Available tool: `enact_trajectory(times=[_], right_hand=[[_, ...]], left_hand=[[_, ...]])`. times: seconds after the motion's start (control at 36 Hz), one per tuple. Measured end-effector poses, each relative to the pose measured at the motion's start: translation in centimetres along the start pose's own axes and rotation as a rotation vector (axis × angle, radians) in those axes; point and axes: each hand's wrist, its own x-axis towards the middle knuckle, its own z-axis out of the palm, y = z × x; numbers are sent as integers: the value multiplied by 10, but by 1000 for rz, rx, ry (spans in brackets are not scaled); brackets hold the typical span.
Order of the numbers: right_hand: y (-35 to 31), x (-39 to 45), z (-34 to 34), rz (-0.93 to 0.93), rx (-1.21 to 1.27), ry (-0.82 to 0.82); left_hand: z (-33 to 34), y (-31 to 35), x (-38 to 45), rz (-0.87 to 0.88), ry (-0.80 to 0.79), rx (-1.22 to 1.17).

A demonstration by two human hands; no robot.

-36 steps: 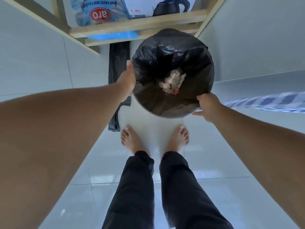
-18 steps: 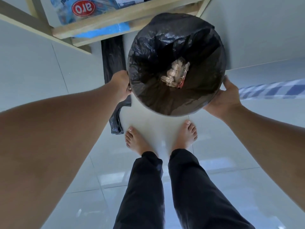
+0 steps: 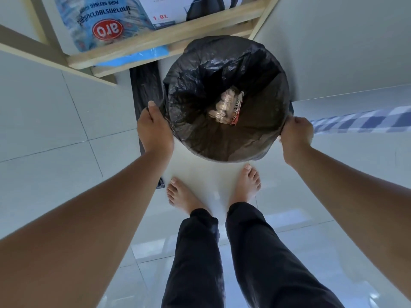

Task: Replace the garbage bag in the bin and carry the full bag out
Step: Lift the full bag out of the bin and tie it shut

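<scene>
A round bin lined with a black garbage bag (image 3: 200, 85) stands on the white tile floor just ahead of my bare feet. Crumpled wrappers and paper (image 3: 226, 106) lie at the bag's bottom. My left hand (image 3: 153, 132) grips the bag's rim on the left side, thumb up along the edge. My right hand (image 3: 295, 134) pinches the bag's rim on the right side. A flat folded black bag (image 3: 144, 90) lies on the floor to the left of the bin, partly hidden by my left hand.
A wooden shelf frame (image 3: 155, 44) stands behind the bin, holding a large water bottle (image 3: 97, 23) and a kettle box (image 3: 191, 7). A white wall rises on the right. A blue checked cloth (image 3: 360, 120) lies at the right. My feet (image 3: 184, 196) stand close to the bin.
Both hands have closed on the bag's rim; the right hand shifted from cupping the bin's side to pinching the plastic edge. The view tilted slightly.
</scene>
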Motion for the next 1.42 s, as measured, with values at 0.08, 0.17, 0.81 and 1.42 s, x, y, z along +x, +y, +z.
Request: enact_trajectory(times=[0.08, 0.17, 0.81, 1.42], right_hand=[[0, -7, -3, -146, -74, 137], [-9, -12, -3, -186, -56, 190], [-18, -7, -48, 259, 888, -522], [-49, -22, -35, -294, -74, -145]], left_hand=[[-1, 5, -6, -30, -18, -38], [-6, 9, -9, -97, -75, -159], [0, 23, -13, -428, -314, -490], [-35, 0, -14, -465, -502, -340]])
